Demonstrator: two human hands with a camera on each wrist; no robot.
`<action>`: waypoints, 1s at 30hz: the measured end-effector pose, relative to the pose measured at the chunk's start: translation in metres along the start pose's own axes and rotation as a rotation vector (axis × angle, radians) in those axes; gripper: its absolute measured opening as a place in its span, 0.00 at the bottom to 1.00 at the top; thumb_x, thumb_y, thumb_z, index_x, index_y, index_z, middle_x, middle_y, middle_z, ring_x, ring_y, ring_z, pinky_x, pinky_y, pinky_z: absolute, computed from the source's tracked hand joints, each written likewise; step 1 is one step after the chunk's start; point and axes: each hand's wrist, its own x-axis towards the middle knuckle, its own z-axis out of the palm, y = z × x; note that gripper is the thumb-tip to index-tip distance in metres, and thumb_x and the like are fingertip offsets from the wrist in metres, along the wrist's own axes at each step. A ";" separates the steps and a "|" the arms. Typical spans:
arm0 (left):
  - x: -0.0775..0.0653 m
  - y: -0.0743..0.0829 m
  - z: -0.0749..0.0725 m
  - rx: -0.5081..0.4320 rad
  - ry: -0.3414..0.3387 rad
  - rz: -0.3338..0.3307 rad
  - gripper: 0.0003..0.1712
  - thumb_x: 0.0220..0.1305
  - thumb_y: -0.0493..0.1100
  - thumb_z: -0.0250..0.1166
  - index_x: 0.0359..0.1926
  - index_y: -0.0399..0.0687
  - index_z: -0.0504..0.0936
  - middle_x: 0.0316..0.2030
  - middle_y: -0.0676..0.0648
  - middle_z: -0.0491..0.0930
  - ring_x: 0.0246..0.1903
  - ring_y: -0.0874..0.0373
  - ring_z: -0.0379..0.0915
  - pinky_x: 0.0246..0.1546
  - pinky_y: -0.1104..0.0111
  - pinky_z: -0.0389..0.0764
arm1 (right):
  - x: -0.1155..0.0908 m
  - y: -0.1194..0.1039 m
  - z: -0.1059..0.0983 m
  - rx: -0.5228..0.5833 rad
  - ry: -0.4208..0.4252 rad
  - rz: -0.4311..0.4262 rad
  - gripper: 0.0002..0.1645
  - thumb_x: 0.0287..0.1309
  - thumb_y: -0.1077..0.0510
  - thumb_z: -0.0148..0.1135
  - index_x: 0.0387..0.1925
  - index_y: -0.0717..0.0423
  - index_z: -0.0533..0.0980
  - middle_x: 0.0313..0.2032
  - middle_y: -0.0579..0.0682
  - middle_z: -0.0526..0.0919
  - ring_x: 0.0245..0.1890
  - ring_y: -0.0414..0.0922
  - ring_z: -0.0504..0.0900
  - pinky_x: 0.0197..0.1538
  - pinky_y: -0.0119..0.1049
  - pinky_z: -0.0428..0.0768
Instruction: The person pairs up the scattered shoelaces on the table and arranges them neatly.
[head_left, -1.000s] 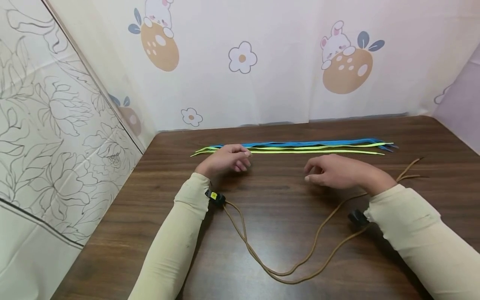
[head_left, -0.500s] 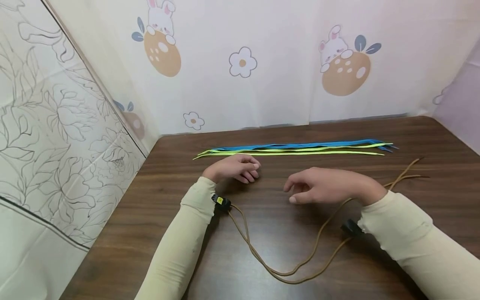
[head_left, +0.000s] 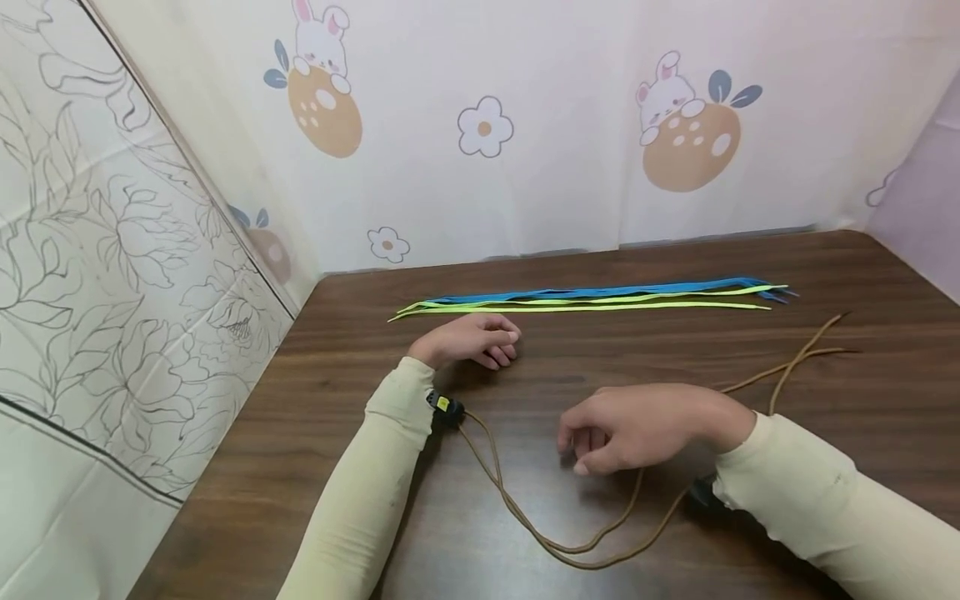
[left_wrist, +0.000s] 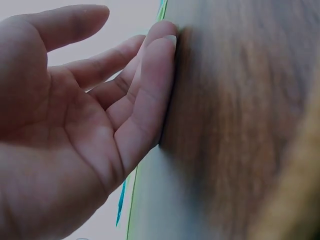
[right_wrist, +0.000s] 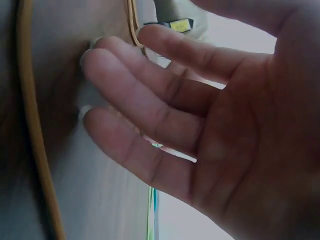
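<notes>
My left hand [head_left: 468, 340] rests on the table just in front of the laces, its fingers loosely curled with nothing in them, as the left wrist view shows. Over the brown cord [head_left: 592, 565] my right hand [head_left: 637, 427] hangs relaxed; its bent fingers [right_wrist: 135, 95] hold nothing in the right wrist view. The cord lies in a long loop, bottom bend towards me, its two ends crossing at the right; the left wrist and right forearm cover parts of it. Farther back, yellow-green laces [head_left: 600, 307] and blue laces [head_left: 585, 292] lie stretched side by side across the table.
The dark wooden table [head_left: 300, 467] ends at a wall hung with a printed cloth [head_left: 562, 167]. A flower-drawn panel [head_left: 135, 250] borders its left side. A small black camera [head_left: 447, 408] is strapped at my left wrist, close to the cord.
My right hand has come back towards me and slightly left, over the cord. My left hand has shifted slightly towards me in view, as the head view itself moved. The laces and cord lie as before.
</notes>
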 end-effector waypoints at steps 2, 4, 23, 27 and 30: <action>0.000 -0.001 0.000 0.001 -0.004 0.011 0.20 0.77 0.48 0.56 0.61 0.40 0.76 0.46 0.40 0.81 0.43 0.51 0.81 0.46 0.61 0.83 | 0.000 -0.002 0.004 0.000 -0.005 -0.013 0.08 0.67 0.52 0.63 0.46 0.45 0.79 0.37 0.33 0.82 0.38 0.32 0.81 0.43 0.33 0.80; 0.001 -0.002 0.000 -0.010 -0.003 0.020 0.20 0.77 0.47 0.55 0.61 0.40 0.76 0.46 0.40 0.81 0.43 0.50 0.81 0.46 0.61 0.83 | 0.001 -0.003 0.006 -0.025 -0.009 -0.030 0.06 0.66 0.52 0.64 0.43 0.43 0.80 0.38 0.33 0.81 0.39 0.33 0.81 0.44 0.33 0.80; 0.000 -0.001 -0.002 -0.096 0.008 -0.017 0.19 0.78 0.44 0.54 0.61 0.37 0.75 0.45 0.38 0.81 0.42 0.52 0.81 0.46 0.61 0.83 | 0.001 -0.013 0.012 -0.174 -0.088 0.103 0.10 0.49 0.49 0.76 0.30 0.31 0.80 0.37 0.33 0.72 0.38 0.35 0.73 0.45 0.31 0.74; -0.001 -0.002 -0.003 -0.104 0.008 -0.017 0.19 0.78 0.44 0.54 0.61 0.36 0.75 0.45 0.38 0.81 0.42 0.52 0.81 0.46 0.61 0.83 | 0.002 -0.013 0.014 -0.175 -0.081 0.088 0.10 0.49 0.51 0.76 0.30 0.31 0.82 0.36 0.33 0.72 0.37 0.34 0.73 0.43 0.30 0.74; -0.002 -0.004 -0.003 -0.104 0.008 -0.010 0.19 0.78 0.44 0.54 0.61 0.36 0.75 0.45 0.39 0.81 0.42 0.52 0.81 0.46 0.61 0.83 | 0.004 -0.015 0.016 -0.190 -0.073 0.082 0.10 0.49 0.52 0.76 0.27 0.32 0.81 0.35 0.33 0.71 0.36 0.34 0.72 0.41 0.29 0.74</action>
